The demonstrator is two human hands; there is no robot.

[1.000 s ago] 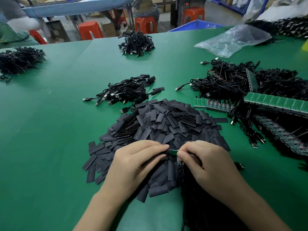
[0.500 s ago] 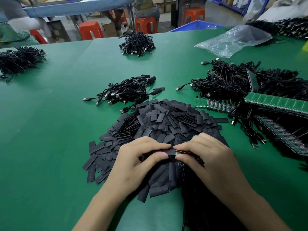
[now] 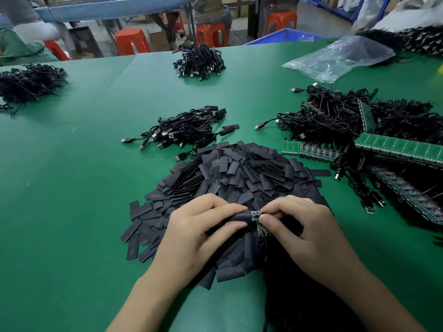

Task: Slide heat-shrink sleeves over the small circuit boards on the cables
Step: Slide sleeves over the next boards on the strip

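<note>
My left hand (image 3: 199, 233) pinches a black heat-shrink sleeve (image 3: 242, 218) between thumb and fingers. My right hand (image 3: 304, 231) pinches a small green circuit board (image 3: 254, 214) at its cable end. The board's far end sits inside the sleeve's mouth, with a short green part showing between my fingertips. A second small board (image 3: 262, 230) hangs just below my right thumb. Both hands work above a big pile of flat black sleeves (image 3: 239, 173). Black cables (image 3: 299, 295) run down under my right wrist.
On the green table (image 3: 72, 212), a bundle of sleeved USB cables (image 3: 184, 133) lies beyond the pile. At right are tangled cables (image 3: 335, 118) and green board strips (image 3: 398, 147). Farther off lie cable heaps (image 3: 199, 61), (image 3: 28, 82) and a clear plastic bag (image 3: 340, 58).
The hands drew together and the sleeve slid onto the board, covering most of the green. Now a short bit of board shows again at the sleeve's mouth.
</note>
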